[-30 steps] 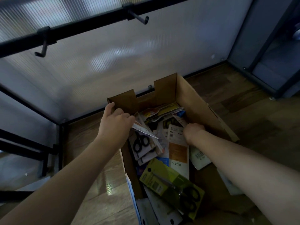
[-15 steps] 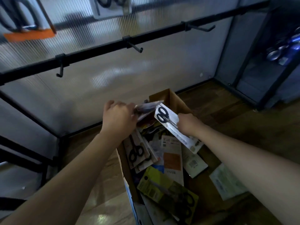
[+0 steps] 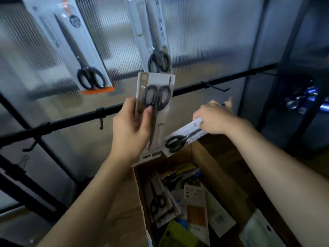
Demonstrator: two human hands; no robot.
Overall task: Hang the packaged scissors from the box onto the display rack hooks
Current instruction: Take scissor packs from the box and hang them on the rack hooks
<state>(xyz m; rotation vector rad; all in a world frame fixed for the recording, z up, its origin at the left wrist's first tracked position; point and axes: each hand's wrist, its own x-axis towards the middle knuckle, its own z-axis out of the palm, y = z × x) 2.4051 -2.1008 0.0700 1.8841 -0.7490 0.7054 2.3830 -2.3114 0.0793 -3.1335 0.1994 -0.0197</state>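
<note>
A shop display: packaged scissors hang on a black hook rail above a stock box

The left hand holds a pack of scissors up. The right hand holds another pack above the box.

No print can be read. The hanging scissors package above the cardboard box bears blurred vertical lettering. Labels inside the box are blurred too.

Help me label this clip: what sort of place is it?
Probably a shop display or a mock-up of one: packaged scissors hang from a black hook rail against ribbed panels, and a cardboard box of more packs sits below.
</note>
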